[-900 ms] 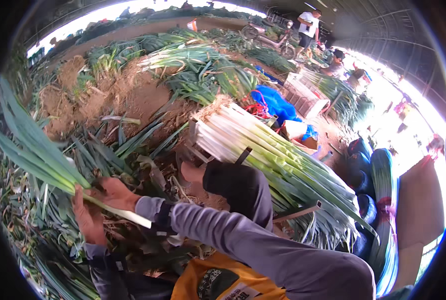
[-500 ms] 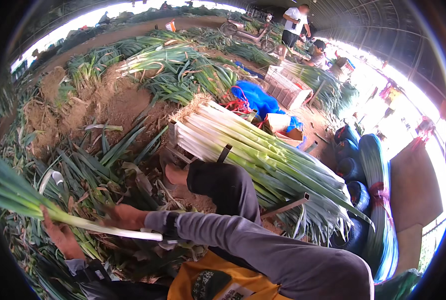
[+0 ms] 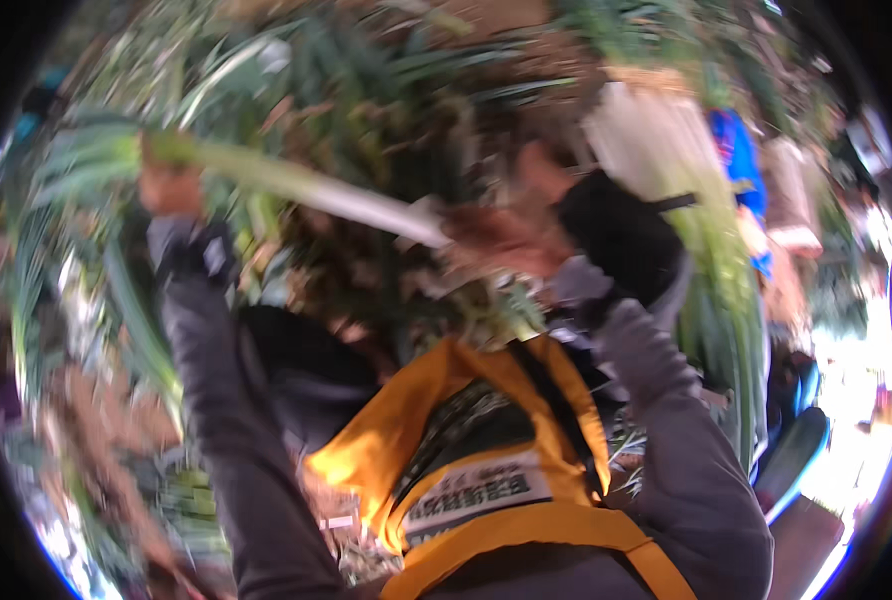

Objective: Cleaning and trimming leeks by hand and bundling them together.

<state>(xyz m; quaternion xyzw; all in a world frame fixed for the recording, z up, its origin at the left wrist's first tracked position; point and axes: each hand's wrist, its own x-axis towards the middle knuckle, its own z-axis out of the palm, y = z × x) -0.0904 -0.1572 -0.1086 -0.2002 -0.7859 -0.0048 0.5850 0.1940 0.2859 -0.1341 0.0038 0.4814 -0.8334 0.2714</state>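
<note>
A single leek lies slantwise in front of me, green leaves to the left and white shank to the right. My left hand is closed round its green part. By the white root end is my right hand, close to or touching it; motion blur hides how its fingers sit. To the right of that hand rests a stack of trimmed leeks, white ends at the far side and leaves toward me. Loose leeks and leaves cover the ground beyond my hands.
My yellow-orange apron spreads between my knees. A dark upright bar stands against the leek stack. Past the stack are a blue cloth or net and a pale crate, both smeared. Bare brown ground shows at left.
The view has swung down and left, so my apron and both arms show more. My left hand now wraps the leek's green part; my right hand has moved out to its white end.
</note>
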